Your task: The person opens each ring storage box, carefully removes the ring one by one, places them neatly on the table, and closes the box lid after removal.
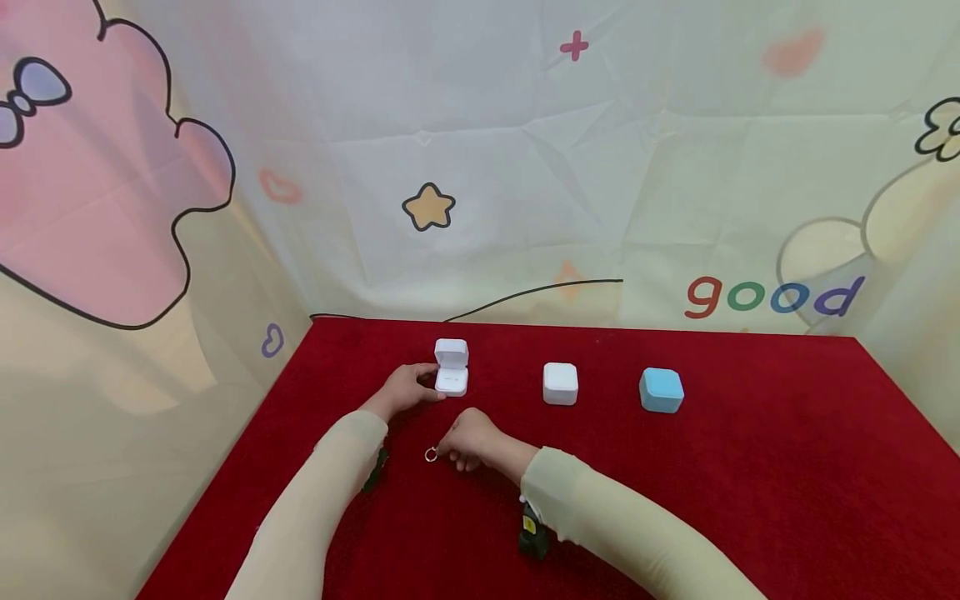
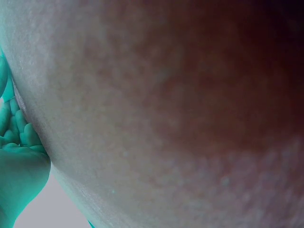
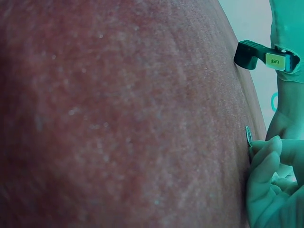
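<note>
An open white ring box (image 1: 452, 380) stands toward the back left of the red cloth, its lid raised. At its left side my left hand (image 1: 405, 390) holds it, the thumb by the front corner and a finger near the hinge. Nearer to me, my right hand (image 1: 471, 439) pinches a small ring (image 1: 431, 454) between thumb and fingertip, low over the cloth and in front of the box. The right wrist view has the ring (image 3: 248, 136) almost edge-on at the fingertips. Cloth fills most of the left wrist view, and the ring box is hidden there.
To the right of the open box stand a shut white box (image 1: 560, 384) and a shut light blue box (image 1: 662, 391). The red cloth (image 1: 750, 467) covers the table. A printed curtain (image 1: 510, 167) hangs behind its back edge and along the sides.
</note>
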Demonstrator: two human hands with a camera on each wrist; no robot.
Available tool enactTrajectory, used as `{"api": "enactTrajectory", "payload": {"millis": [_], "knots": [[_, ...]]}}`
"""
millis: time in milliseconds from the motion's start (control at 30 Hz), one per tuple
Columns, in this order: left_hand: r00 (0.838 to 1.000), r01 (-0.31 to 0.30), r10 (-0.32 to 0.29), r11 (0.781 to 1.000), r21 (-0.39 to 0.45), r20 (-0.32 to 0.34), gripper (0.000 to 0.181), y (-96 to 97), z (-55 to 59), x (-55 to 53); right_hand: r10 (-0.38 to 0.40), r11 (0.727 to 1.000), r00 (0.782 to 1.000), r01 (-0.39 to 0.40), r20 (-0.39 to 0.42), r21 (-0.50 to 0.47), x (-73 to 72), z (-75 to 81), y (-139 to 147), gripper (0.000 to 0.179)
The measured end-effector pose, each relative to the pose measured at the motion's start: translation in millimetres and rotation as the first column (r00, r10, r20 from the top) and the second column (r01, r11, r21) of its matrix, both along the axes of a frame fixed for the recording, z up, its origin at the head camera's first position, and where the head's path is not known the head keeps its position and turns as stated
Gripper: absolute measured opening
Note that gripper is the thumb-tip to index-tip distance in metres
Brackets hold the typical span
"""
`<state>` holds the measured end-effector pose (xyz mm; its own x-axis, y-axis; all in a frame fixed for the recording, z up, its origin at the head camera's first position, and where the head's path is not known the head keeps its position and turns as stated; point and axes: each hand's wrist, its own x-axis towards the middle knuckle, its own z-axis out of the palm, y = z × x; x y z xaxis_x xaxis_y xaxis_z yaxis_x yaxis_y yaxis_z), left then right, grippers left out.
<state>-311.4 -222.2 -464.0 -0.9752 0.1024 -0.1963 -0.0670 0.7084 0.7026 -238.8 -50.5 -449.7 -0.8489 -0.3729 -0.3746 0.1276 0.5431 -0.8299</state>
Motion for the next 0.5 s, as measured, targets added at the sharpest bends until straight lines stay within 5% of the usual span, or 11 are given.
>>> {"api": "enactTrajectory", "payload": {"millis": [500], "knots": [[1.000, 0.004, -0.004, 1.000, -0.010, -0.003, 0.061, 0.4, 0.0, -0.3, 0.005, 1.000, 0.999, -0.004, 0.044, -0.010, -2.6, -0.8, 0.9, 0.033]]}}
